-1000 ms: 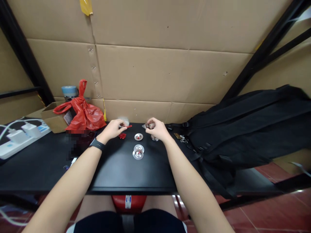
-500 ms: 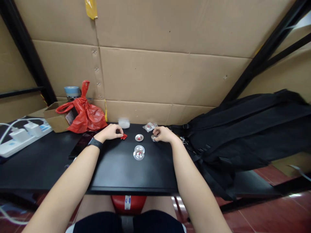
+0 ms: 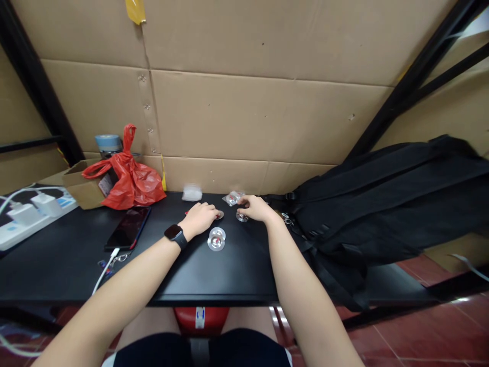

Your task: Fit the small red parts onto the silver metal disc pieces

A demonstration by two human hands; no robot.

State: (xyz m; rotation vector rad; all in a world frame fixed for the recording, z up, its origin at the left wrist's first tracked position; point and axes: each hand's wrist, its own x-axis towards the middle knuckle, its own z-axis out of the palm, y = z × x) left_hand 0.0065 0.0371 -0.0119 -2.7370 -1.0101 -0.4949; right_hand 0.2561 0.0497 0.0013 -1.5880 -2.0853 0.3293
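My left hand (image 3: 201, 218), with a black watch on its wrist, reaches over a small round silver dish (image 3: 220, 215), fingertips at its rim. The fingers are drawn together, and what they hold is hidden. A bit of the red pieces (image 3: 187, 213) shows behind that hand. My right hand (image 3: 255, 208) pinches a small shiny metal dish (image 3: 242, 217) at the table. Nearer me lie two overlapping silver dishes (image 3: 216, 239) with a little red in the front one. A clear plastic packet (image 3: 232, 198) of similar pieces lies behind the right fingers.
On the left are a red plastic bag (image 3: 139, 183), a cardboard box (image 3: 82, 186), a phone (image 3: 129, 228) on a cable and a white power strip (image 3: 38, 216). A white packet (image 3: 192, 193) lies at the back. A black backpack (image 3: 393, 204) fills the right.
My left hand has moved right, from the red pieces to the single silver dish, now mostly covering it. My right hand stays about where it was, at its metal dish.
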